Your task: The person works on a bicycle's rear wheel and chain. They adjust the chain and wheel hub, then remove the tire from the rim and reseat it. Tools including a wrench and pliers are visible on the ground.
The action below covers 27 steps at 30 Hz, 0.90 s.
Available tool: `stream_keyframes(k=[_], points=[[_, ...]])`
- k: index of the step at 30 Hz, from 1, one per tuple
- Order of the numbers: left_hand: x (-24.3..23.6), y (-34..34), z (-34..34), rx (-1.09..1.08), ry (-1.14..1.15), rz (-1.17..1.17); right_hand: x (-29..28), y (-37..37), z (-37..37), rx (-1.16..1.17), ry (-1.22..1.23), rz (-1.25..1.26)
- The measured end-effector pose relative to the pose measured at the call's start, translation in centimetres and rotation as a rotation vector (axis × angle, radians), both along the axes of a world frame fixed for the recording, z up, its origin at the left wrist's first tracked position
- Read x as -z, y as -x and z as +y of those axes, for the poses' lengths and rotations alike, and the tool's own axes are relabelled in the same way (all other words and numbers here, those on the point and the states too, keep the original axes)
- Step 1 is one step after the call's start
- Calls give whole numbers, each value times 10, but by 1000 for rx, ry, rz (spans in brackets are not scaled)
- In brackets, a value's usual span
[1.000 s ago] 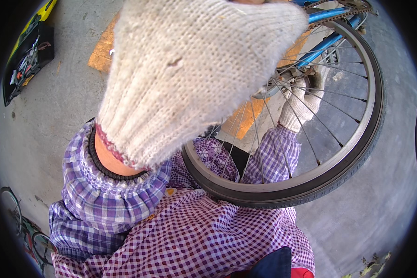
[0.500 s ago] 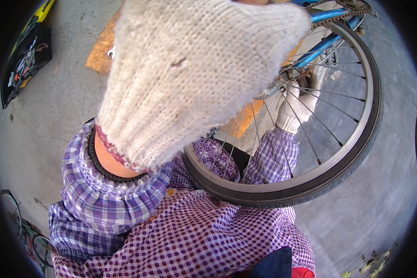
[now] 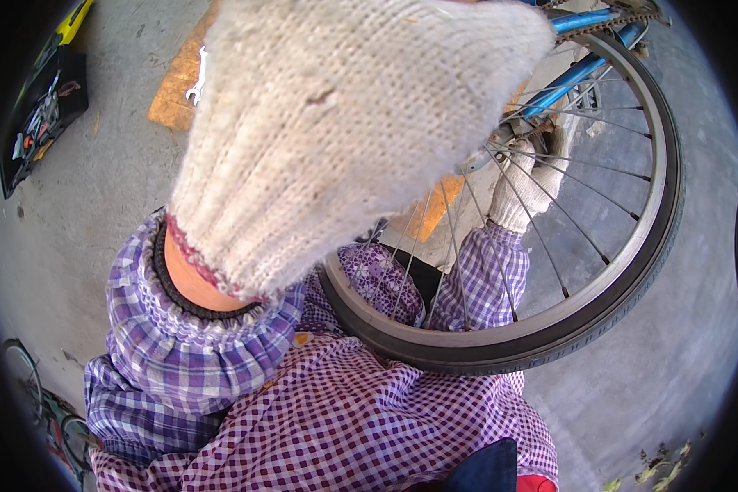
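My left hand (image 3: 344,107), in a cream knitted glove, fills the upper middle close to the camera. Its fingers are out of sight past the upper edge and the glove's far side. Behind it stands a bicycle wheel (image 3: 586,332) with a black tyre, silver rim and thin spokes. My right hand (image 3: 523,187), gloved alike, shows through the spokes beside the hub and the blue bicycle frame (image 3: 566,86). Its fingers look curled by the axle end; what they grip is hidden. A chain (image 3: 611,25) runs along the frame at the top right.
An open-ended spanner (image 3: 197,82) lies on a wooden board (image 3: 168,102) left of my left hand. At the far left is a black tray (image 3: 57,115) of tools. Another bicycle (image 3: 37,394) appears at the lower left, and leaves (image 3: 656,467) lie at the lower right.
The wheel has shifted slightly down and right in view. More of the spanner shows beside my left glove. Both hands keep nearly the same places.
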State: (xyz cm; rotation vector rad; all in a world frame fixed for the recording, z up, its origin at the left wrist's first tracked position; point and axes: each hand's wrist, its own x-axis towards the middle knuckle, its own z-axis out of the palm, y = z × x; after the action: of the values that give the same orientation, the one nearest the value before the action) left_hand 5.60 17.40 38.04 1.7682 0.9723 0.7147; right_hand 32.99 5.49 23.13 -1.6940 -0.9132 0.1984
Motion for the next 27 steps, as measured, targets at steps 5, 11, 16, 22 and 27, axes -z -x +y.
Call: stream_keyframes(k=[5, 11, 16, 22, 27], points=[[-1, 1, 0, -7, 5, 3, -4, 1, -2, -41, 19, 35], [-1, 5, -1, -14, 10, 1, -8, 4, -2, -65, 70, 54], [-1, 10, -2, -26, 22, -1, -6, 9, -1, -90, 62, 57], [-4, 10, -2, -33, 22, -8, -7, 8, 0, -124, 30, 90], [-22, 1, -1, -64, 51, -1, -22, -9, 6, -93, 43, 72]])
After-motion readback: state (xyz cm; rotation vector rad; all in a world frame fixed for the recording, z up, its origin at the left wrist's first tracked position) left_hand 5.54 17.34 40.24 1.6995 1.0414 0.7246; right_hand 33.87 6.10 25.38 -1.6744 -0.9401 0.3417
